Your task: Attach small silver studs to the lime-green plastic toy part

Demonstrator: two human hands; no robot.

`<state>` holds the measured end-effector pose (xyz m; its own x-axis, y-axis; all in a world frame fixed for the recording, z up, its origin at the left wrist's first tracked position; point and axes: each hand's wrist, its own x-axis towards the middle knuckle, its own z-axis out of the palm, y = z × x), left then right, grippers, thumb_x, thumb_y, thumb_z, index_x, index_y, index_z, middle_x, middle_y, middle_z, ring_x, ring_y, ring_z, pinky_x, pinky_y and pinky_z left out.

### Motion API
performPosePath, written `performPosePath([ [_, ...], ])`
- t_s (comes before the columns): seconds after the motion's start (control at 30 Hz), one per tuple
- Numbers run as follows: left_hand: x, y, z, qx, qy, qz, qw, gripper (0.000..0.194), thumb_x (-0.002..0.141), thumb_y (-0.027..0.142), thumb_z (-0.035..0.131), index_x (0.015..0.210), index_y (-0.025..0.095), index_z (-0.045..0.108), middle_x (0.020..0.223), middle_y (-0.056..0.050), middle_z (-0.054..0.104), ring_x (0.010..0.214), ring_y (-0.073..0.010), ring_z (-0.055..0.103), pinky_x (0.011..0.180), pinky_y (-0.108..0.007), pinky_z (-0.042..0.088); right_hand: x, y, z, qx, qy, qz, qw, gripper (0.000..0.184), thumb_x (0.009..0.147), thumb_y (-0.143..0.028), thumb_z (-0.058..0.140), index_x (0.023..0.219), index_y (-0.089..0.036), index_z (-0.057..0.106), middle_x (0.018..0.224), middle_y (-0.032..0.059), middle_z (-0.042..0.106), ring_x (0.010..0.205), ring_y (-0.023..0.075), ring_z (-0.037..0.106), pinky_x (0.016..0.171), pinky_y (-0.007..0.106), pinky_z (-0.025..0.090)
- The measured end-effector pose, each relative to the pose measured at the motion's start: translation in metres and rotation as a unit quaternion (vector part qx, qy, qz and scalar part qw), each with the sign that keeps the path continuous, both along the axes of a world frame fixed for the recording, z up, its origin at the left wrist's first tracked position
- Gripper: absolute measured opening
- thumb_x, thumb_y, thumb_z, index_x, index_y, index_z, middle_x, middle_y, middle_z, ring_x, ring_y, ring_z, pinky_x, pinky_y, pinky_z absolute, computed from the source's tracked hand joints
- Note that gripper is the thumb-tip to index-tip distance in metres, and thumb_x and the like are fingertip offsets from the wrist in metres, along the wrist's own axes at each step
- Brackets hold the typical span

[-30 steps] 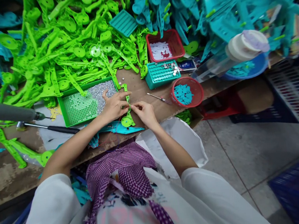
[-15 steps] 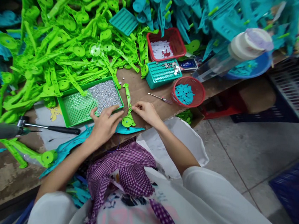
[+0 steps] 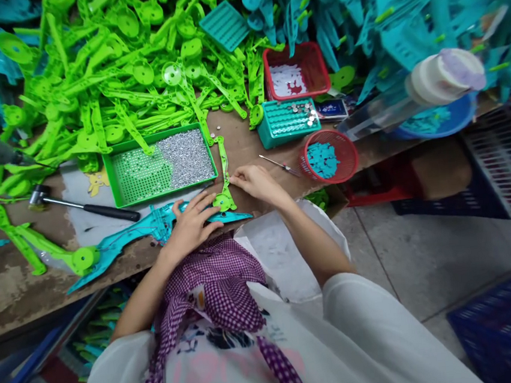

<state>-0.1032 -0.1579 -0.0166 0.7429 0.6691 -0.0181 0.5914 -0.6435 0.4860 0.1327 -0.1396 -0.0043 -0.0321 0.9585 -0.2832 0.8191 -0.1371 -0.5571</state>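
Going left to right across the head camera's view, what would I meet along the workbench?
Hammer, left hand, slender green part, right hand, round red basket, blue bowl.

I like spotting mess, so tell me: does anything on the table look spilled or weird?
A little. Tiny pale bits lie loose on the tabletop, just past the upper right corner of the green tray, not in a container. At the left, the tabletop has pale, worn patches, as if rubbed away.
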Motion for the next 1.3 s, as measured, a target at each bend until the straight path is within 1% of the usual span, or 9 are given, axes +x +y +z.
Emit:
performPosePath([
  [0.17, -0.001, 0.005, 0.001, -0.024, -0.004, -0.021, 0.999, 0.030, 0.093, 0.046, 0.056, 0.118, 0.032, 0.065, 0.154, -0.006, 0.041, 0.143, -0.0268, 0.037, 0.112, -0.057, 0.025, 0.001, 0.009, 0.003, 0.036, -0.076, 0.106, 0.991, 0.022, 0.096, -0.027, 0.049, 0.092, -0.015, 0.068, 0.096, 0.0094, 0.070, 0.086, 0.0200, 0.060, 0.072, 0.029, 0.032],
  [0.27, -0.002, 0.006, 0.002, -0.037, -0.012, -0.018, 0.999, 0.029, 0.093, 0.045, 0.056, 0.116, 0.030, 0.065, 0.154, -0.007, 0.041, 0.142, -0.0265, 0.038, 0.113, -0.056, 0.024, 0.005, 0.014, 0.006, 0.045, -0.093, 0.168, 0.980, 0.024, 0.098, -0.028, 0.047, 0.094, -0.015, 0.066, 0.098, 0.0093, 0.068, 0.085, 0.0191, 0.059, 0.071, 0.029, 0.031],
  [0.37, -0.002, 0.007, 0.004, -0.055, -0.022, -0.024, 0.998, 0.029, 0.092, 0.047, 0.057, 0.115, 0.030, 0.065, 0.153, -0.006, 0.042, 0.141, -0.0277, 0.040, 0.113, -0.056, 0.022, 0.011, 0.015, 0.006, 0.057, -0.074, 0.185, 0.978, 0.024, 0.098, -0.030, 0.046, 0.092, -0.015, 0.064, 0.096, 0.0082, 0.066, 0.082, 0.0182, 0.057, 0.070, 0.028, 0.030],
  [0.43, 0.003, 0.006, 0.005, -0.067, -0.030, -0.008, 0.997, 0.031, 0.091, 0.049, 0.059, 0.113, 0.029, 0.065, 0.148, -0.006, 0.050, 0.135, -0.0285, 0.046, 0.112, -0.056, 0.022, 0.013, 0.014, 0.004, 0.060, -0.060, 0.185, 0.979, 0.024, 0.098, -0.029, 0.046, 0.090, -0.015, 0.063, 0.093, 0.0078, 0.064, 0.080, 0.0179, 0.056, 0.069, 0.028, 0.031],
  [0.53, 0.018, 0.004, 0.005, -0.064, -0.034, 0.093, 0.993, 0.034, 0.092, 0.048, 0.057, 0.118, 0.027, 0.063, 0.128, -0.006, 0.065, 0.120, -0.0276, 0.058, 0.106, -0.052, 0.028, 0.014, 0.011, 0.000, 0.065, -0.045, 0.181, 0.980, 0.024, 0.098, -0.029, 0.046, 0.087, -0.015, 0.061, 0.090, 0.0077, 0.063, 0.078, 0.0177, 0.054, 0.069, 0.028, 0.031],
  [0.63, 0.035, 0.004, 0.003, -0.031, -0.016, 0.165, 0.986, 0.031, 0.095, 0.043, 0.053, 0.121, 0.028, 0.063, 0.119, -0.006, 0.068, 0.113, -0.0278, 0.058, 0.098, -0.050, 0.031, 0.013, 0.010, -0.003, 0.071, -0.039, 0.171, 0.982, 0.023, 0.098, -0.028, 0.045, 0.085, -0.016, 0.059, 0.089, 0.0074, 0.062, 0.077, 0.0175, 0.053, 0.069, 0.028, 0.031],
  [0.83, 0.039, 0.016, -0.002, -0.022, -0.007, 0.119, 0.993, 0.024, 0.095, 0.039, 0.056, 0.112, 0.030, 0.070, 0.116, -0.004, 0.069, 0.109, -0.0266, 0.057, 0.092, -0.046, 0.029, 0.016, 0.013, -0.005, 0.079, -0.027, 0.165, 0.983, 0.018, 0.096, -0.026, 0.049, 0.085, -0.016, 0.059, 0.086, 0.0054, 0.059, 0.075, 0.0168, 0.051, 0.068, 0.029, 0.031],
  [1.03, 0.034, 0.019, -0.003, -0.024, -0.007, 0.104, 0.994, 0.026, 0.096, 0.040, 0.054, 0.115, 0.029, 0.068, 0.116, -0.004, 0.070, 0.107, -0.0248, 0.058, 0.091, -0.044, 0.030, 0.018, 0.002, -0.020, 0.126, 0.092, 0.096, 0.983, 0.012, 0.092, -0.028, 0.057, 0.091, -0.018, 0.063, 0.080, 0.0016, 0.056, 0.074, 0.0151, 0.052, 0.070, 0.027, 0.036],
  [1.3, 0.034, 0.022, -0.004, -0.032, -0.013, 0.103, 0.994, 0.028, 0.096, 0.042, 0.053, 0.114, 0.028, 0.069, 0.115, -0.003, 0.070, 0.107, -0.0243, 0.059, 0.086, -0.042, 0.033, 0.011, -0.009, -0.038, 0.182, 0.144, 0.020, 0.973, 0.015, 0.092, -0.027, 0.057, 0.091, -0.019, 0.069, 0.080, 0.0027, 0.062, 0.078, 0.0170, 0.055, 0.075, 0.030, 0.039],
])
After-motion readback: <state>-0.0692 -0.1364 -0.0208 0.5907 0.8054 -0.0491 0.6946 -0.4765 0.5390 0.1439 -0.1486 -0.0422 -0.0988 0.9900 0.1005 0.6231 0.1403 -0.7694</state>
